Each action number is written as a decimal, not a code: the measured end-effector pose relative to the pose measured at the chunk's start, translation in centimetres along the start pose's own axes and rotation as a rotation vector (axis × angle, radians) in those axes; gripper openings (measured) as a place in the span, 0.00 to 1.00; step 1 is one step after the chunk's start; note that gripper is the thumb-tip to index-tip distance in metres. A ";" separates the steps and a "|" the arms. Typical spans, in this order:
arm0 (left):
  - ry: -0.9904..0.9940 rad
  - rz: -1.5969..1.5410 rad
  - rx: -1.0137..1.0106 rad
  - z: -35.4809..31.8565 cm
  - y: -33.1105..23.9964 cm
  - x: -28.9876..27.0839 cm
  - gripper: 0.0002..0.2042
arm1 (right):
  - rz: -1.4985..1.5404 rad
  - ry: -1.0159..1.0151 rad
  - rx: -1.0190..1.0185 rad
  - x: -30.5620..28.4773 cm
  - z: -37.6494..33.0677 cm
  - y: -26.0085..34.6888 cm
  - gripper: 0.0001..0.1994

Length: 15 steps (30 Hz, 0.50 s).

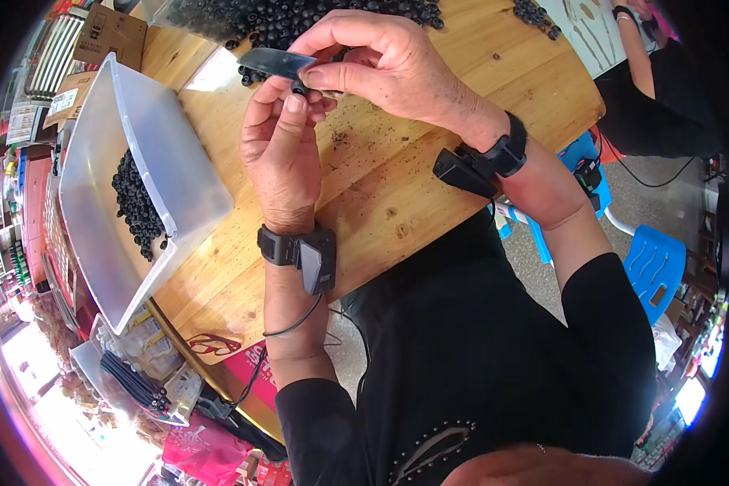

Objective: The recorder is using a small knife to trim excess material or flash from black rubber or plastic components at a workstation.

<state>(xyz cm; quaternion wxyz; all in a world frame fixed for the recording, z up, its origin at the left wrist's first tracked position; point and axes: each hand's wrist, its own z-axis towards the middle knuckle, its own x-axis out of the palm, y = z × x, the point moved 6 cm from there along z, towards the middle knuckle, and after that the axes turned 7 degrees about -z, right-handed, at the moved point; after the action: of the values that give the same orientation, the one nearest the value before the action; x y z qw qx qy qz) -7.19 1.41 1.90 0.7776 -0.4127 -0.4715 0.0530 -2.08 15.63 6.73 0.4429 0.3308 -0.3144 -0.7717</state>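
Observation:
My left hand [282,154] pinches a small round black part [299,87] between thumb and fingers, above the wooden table. In my right hand [393,69] is a knife, its short dark blade [269,61] pointing left just over that part. Both hands are close together, and my right thumb is right by the part; whether the edge touches it I cannot tell. The knife's handle is mostly hidden by my right fingers. Just beyond the hands lies a large pile of similar black parts [356,11].
A translucent plastic bin [198,174] holding black parts [138,202] stands to the left. Red-framed glasses [213,345] lie near the table's left edge. Dark crumbs [340,139] dot the wooden table [429,190]. Another person's arm [640,61] shows far right, above a blue stool [654,263].

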 end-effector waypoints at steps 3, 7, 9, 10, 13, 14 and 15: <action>-0.011 0.005 -0.001 0.1 0.0 -0.2 0.12 | -0.035 0.012 -0.036 0.1 -0.1 0.5 0.09; -0.013 0.066 0.035 0.2 0.2 -0.6 0.12 | -0.203 -0.024 -0.139 0.1 -0.1 0.5 0.09; -0.041 0.159 0.061 0.1 0.2 -0.6 0.12 | -0.180 -0.010 -0.135 0.1 -0.1 0.4 0.09; -0.067 0.219 0.069 0.1 0.1 -0.6 0.12 | -0.121 0.019 -0.117 0.0 0.0 0.4 0.09; -0.071 0.230 0.060 -0.1 0.0 -1.0 0.11 | 0.025 0.069 -0.023 0.0 0.1 0.1 0.08; -0.060 0.205 0.052 0.0 0.0 -1.1 0.11 | 0.067 0.079 0.014 -0.1 0.1 0.0 0.08; -0.050 0.170 0.046 0.0 0.0 -1.0 0.12 | 0.124 0.081 0.068 -0.2 0.1 0.0 0.08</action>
<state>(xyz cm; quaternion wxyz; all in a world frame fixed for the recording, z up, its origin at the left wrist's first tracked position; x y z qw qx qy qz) -7.76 0.96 1.17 0.7675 -0.4319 -0.4526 0.1400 -2.05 15.79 6.83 0.4906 0.3565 -0.3422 -0.7177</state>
